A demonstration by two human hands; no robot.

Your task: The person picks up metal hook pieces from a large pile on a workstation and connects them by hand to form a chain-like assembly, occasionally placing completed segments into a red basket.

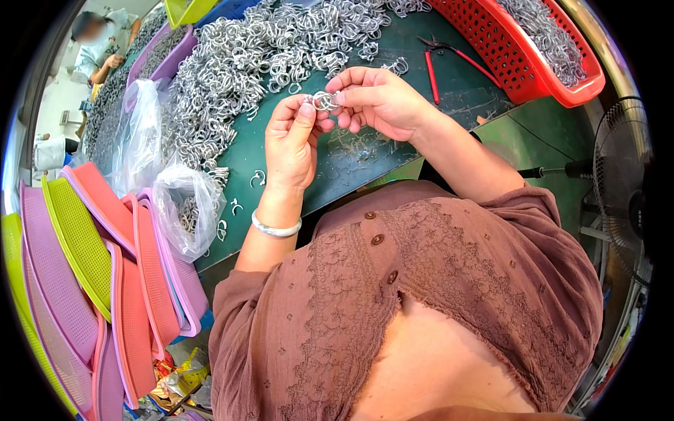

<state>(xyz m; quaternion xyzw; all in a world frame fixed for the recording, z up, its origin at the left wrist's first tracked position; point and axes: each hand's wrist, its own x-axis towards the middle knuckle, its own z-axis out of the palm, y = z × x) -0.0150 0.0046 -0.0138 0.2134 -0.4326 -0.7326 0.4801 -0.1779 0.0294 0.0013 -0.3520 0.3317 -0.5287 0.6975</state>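
Between my two hands, above the green tabletop (281, 151), a few small silvery metal rings (324, 102) are pinched at the fingertips. My left hand (295, 133), with a pale bangle on its wrist, grips them from the left, thumb uppermost. From the right my right hand (375, 102) closes thumb and forefinger on the same rings. How they link together is too small to tell. Just beyond my hands spreads a big heap of similar metal rings (232, 59). Several loose rings (258, 178) lie near my left wrist.
Red-handled pliers (432, 77) lie open at the right, beside a red basket (484, 45) holding more rings. A clear plastic bag (186, 210) with rings stands at left, near stacked coloured baskets (77, 259). A fan (621, 182) is at far right. Another person (105, 49) sits at upper left.
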